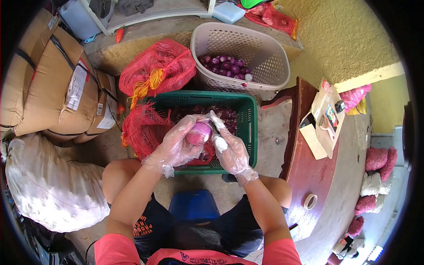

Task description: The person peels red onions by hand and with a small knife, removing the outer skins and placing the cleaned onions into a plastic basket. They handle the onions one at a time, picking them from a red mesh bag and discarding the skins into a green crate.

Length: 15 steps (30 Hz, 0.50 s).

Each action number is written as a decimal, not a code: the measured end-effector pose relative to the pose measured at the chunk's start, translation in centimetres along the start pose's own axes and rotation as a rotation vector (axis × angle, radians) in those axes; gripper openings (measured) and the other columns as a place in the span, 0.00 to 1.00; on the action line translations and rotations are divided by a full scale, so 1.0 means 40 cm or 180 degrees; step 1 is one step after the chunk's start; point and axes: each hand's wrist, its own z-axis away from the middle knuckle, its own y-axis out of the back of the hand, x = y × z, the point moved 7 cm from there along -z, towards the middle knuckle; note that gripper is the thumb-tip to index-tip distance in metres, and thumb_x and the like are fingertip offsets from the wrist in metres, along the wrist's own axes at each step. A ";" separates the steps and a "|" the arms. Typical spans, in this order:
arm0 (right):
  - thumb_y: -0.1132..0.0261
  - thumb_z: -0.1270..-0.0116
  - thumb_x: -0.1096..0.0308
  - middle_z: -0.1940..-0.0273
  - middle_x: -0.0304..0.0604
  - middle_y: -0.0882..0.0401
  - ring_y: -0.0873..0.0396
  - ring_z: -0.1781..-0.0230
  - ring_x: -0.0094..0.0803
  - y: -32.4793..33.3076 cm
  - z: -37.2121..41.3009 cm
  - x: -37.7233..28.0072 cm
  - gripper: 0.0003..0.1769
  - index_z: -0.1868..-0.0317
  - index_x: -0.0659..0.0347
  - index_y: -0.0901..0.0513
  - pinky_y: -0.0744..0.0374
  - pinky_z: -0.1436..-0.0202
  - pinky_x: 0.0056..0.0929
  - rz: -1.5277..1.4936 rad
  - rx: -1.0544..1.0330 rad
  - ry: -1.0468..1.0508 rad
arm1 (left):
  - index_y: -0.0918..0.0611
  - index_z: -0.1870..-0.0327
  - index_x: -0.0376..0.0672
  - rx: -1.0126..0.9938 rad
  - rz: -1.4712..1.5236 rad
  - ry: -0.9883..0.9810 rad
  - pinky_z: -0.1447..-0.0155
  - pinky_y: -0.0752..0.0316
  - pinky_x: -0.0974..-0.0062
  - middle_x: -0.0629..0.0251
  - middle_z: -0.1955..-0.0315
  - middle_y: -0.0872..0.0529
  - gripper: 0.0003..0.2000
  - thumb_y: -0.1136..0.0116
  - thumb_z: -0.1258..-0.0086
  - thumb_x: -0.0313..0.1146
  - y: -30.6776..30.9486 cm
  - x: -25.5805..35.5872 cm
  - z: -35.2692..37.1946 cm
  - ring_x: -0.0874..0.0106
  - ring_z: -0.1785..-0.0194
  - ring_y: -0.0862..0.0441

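Observation:
My left hand [180, 140], in a clear plastic glove, is closed around a purple-red onion [198, 134]. Opposite it, my right hand [231, 152] wears the same kind of glove, with white wrapping on the thumb and index finger. Between those fingers, against the onion's right side, is a thin dark small knife [215, 128], mostly hidden. Both hands are above a green crate [252, 132] holding dark red onion skins [227, 115]. A red mesh bag [143, 130] hangs over the crate's left side, and some red mesh lies inside it.
Beyond the crate stands a pale perforated basket [269, 73] with peeled onions [227, 66]. Left of it sits a full red mesh sack [154, 66]. Cardboard boxes [57, 84] and a white sack [51, 185] line the left. A wooden table [304, 176] with tape roll [310, 201] is at right.

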 end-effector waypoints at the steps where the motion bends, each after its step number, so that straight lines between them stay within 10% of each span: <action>1: 0.48 0.26 0.73 0.27 0.50 0.36 0.38 0.27 0.35 0.000 0.001 0.006 0.27 0.28 0.65 0.36 0.40 0.27 0.30 -0.0158 0.0029 -0.0083 | 0.25 0.42 0.43 0.0011 -0.0033 0.0016 0.74 0.28 0.76 0.60 0.60 0.19 0.22 0.50 0.25 0.50 0.001 0.000 -0.001 0.73 0.75 0.25; 10: 0.44 0.28 0.72 0.22 0.48 0.50 0.43 0.24 0.35 -0.018 0.003 -0.008 0.37 0.22 0.62 0.50 0.42 0.25 0.30 -0.0501 -0.0377 -0.0653 | 0.29 0.37 0.45 -0.0268 -0.0298 0.0069 0.66 0.33 0.85 0.68 0.51 0.26 0.24 0.38 0.32 0.38 -0.014 -0.005 0.012 0.81 0.66 0.32; 15: 0.45 0.27 0.71 0.25 0.49 0.42 0.39 0.27 0.33 -0.012 0.012 0.033 0.35 0.23 0.62 0.46 0.40 0.27 0.29 -0.0217 -0.0501 -0.0797 | 0.32 0.36 0.45 -0.0091 -0.0605 0.0129 0.65 0.30 0.84 0.66 0.48 0.26 0.26 0.36 0.34 0.31 -0.020 0.007 0.012 0.80 0.64 0.29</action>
